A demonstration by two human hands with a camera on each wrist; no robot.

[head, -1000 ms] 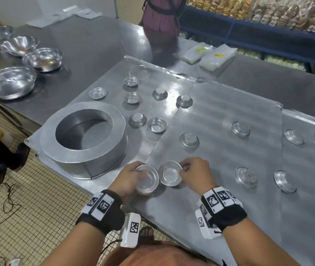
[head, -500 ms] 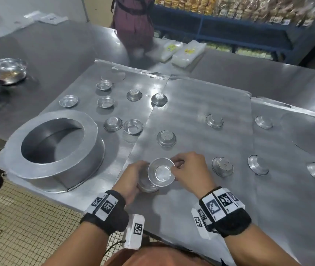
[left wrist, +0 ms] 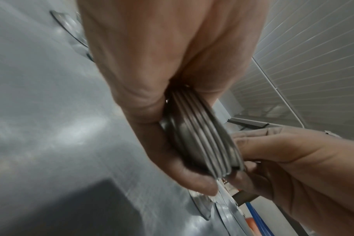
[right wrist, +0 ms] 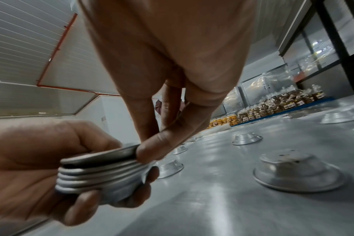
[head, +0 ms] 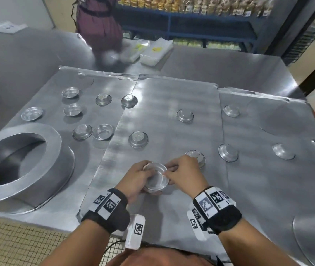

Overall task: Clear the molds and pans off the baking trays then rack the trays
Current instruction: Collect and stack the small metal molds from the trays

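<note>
Gripping the mold stack (head: 155,178) in your curled left hand (head: 133,179), your right hand (head: 183,174) pinches its top mold's rim.

A steel tabletop (head: 220,64) stretches before me. Beyond it a blue shelf (head: 191,18) holds packaged goods. Small beige floor tiles (head: 18,244) lie below.

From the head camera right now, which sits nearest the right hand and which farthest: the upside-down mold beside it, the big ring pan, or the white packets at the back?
1. Upside-down mold, just behind the right hand.
2. Big ring pan, far left.
3. White packets, at the table's back.
</note>
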